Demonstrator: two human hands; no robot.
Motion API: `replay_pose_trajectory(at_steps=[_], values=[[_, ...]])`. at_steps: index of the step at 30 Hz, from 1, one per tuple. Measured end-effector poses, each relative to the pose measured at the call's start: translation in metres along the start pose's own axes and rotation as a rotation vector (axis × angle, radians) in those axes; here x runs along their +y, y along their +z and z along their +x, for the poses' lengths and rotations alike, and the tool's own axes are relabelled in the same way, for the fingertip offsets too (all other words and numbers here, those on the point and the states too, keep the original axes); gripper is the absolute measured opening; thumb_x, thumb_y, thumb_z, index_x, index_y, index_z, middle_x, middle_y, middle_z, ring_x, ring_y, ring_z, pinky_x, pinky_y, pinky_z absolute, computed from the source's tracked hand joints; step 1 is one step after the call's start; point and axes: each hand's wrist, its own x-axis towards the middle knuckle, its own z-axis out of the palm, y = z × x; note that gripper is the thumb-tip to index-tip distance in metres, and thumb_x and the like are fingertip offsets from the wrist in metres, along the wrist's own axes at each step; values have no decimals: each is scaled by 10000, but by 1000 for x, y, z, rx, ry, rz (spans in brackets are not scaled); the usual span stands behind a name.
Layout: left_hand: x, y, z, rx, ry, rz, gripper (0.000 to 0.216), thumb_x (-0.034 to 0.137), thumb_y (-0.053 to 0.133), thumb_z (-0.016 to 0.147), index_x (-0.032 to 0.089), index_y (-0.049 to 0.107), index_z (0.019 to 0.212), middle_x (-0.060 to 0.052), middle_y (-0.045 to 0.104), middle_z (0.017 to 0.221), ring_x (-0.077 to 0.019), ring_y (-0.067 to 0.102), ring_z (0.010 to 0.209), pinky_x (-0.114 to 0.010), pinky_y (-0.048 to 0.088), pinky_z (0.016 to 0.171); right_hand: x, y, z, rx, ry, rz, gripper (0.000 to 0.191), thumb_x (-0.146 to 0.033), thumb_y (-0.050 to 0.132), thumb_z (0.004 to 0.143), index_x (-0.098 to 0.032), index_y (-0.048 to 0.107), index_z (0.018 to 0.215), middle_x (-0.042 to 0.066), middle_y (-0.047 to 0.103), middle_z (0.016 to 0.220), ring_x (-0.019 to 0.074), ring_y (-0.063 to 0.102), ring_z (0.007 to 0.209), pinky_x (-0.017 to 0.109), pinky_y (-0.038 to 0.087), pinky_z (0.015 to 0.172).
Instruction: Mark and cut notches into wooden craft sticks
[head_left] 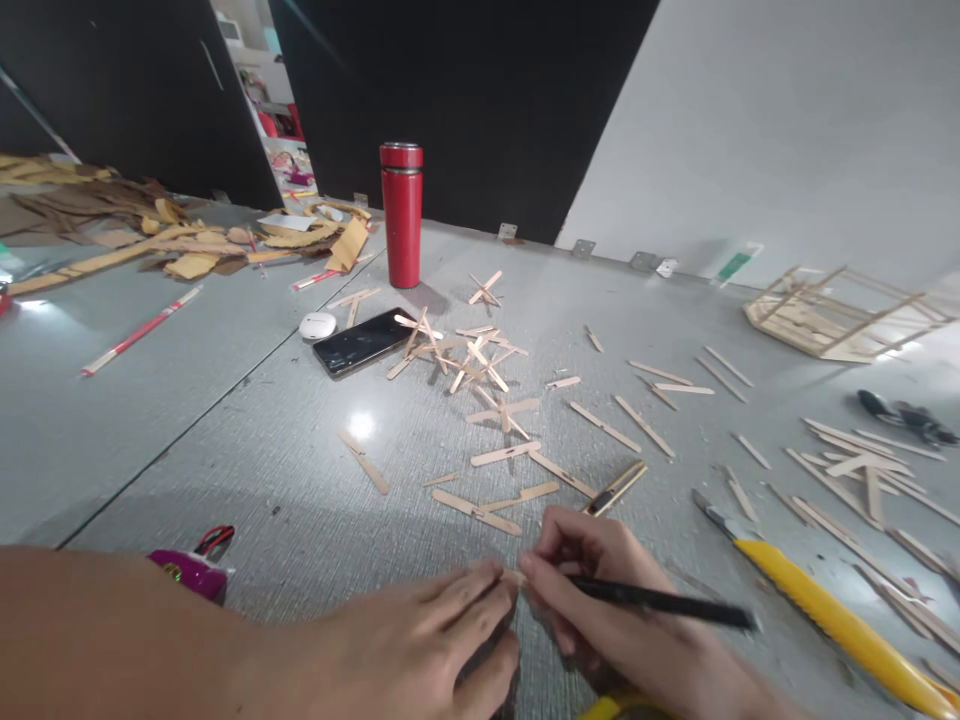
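Note:
My right hand [607, 600] grips a slim black pen [675, 603], which slants back across the hand. The pen's front end is hidden behind my fingers. Close beside it, my left hand [427, 640] presses its bent fingertips onto a small wooden stick [514, 577] on the table. Only a short bit of that stick shows between the two hands. Just beyond my right hand lies a gold-coloured cutter knife [616, 487]. Notched wooden sticks [476, 512] are spread in front of my fingers.
A red flask [403, 215] stands behind a black phone [364, 343] and a white earbud case [317, 325]. To the right lie a yellow saw-like knife [825, 610], several loose sticks [847, 460] and a wooden frame [847, 315]. A purple object [191, 575] sits by my left forearm.

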Motion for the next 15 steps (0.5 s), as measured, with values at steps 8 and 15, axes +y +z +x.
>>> replay_pose_trajectory(at_steps=[8, 15], values=[[4, 6, -1, 20, -49, -3, 350, 244, 486, 1048, 41, 656, 1278, -216, 657, 1391, -290, 592, 1348, -345, 507, 1098, 5, 12, 4, 102, -70, -78, 443, -396, 674, 968, -227, 446, 628, -92, 470, 439, 69, 398, 375, 199, 292, 404], [5, 9, -7, 32, -34, 60, 371, 249, 477, 1051, 36, 636, 1309, -217, 644, 1408, -291, 585, 1352, -353, 480, 1101, 10, 15, 4, 113, -148, -177, 437, -345, 635, 998, -235, 406, 642, -95, 426, 464, 78, 363, 407, 215, 272, 411]])
